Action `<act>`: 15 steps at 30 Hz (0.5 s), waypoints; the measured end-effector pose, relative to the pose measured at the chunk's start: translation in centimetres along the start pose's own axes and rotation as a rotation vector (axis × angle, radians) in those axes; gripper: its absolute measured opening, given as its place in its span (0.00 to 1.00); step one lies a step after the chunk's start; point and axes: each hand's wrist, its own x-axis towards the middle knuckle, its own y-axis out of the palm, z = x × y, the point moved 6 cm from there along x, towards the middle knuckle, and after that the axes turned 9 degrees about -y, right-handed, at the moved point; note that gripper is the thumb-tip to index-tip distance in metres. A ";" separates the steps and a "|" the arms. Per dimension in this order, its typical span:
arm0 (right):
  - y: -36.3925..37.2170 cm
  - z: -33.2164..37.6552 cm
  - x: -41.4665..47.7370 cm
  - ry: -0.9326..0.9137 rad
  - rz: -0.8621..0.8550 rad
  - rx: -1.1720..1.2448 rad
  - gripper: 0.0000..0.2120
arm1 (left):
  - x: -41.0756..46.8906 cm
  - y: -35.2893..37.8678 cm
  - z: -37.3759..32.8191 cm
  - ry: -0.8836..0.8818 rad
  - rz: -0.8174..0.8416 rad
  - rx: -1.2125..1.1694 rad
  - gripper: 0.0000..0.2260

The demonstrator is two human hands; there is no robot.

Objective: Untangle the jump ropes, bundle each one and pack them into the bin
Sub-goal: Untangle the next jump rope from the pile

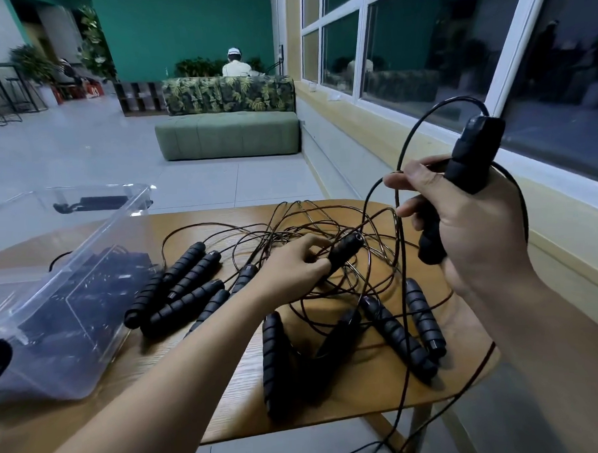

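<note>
Wooden table (230,417) seen from above, its near right corner closest to the viewer; a black cord (403,283) from the raised rope drops past that edge toward the floor, where it could snag on the table leg or drag its neighbours off if pulled hard. Four loose black handles (394,331) lie just inside the near edge; a sharp tug would likely sweep them over. The left hand (292,272), at the table's centre, grips a handle (346,250) lying in the tangle of cords (325,221); the right hand (469,232), lifted at the right, holds another handle (473,160) upright in a closed grip (its cord arcs overhead and back down into the snarl). Pulling the two apart risks tightening the knot rather than freeing it. More handles (180,289) lie just beside the clear bin (86,263) at left, which already holds dark contents, apparently ropes; an elbow could knock it. Free room lies upward and rightward, toward the windows; bare floor and a green sofa (228,133) sit well beyond.
</note>
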 end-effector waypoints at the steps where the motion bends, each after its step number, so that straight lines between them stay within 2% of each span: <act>1: 0.0 0.0 0.0 0.000 0.001 -0.003 0.03 | 0.0 -0.1 -0.3 0.032 -0.038 0.023 0.19; 3: 0.1 0.0 -0.1 0.001 0.002 -0.006 0.03 | -0.2 -0.5 -1.1 0.112 -0.134 0.052 0.20; 5: 0.2 0.0 -0.1 0.001 0.005 -0.008 0.03 | -0.7 -0.8 -2.1 0.190 -0.200 0.026 0.17; 11: 0.5 0.4 -0.3 -0.019 0.043 -0.015 0.07 | -0.9 0.5 -3.7 0.245 -0.061 0.037 0.26; 13: 0.6 0.6 -0.4 -0.027 0.053 -0.007 0.07 | -0.7 0.9 -3.4 0.225 -0.022 0.039 0.25; 15: 0.5 0.7 -0.4 -0.029 0.049 -0.004 0.06 | -0.4 0.8 -3.2 0.232 -0.062 0.019 0.19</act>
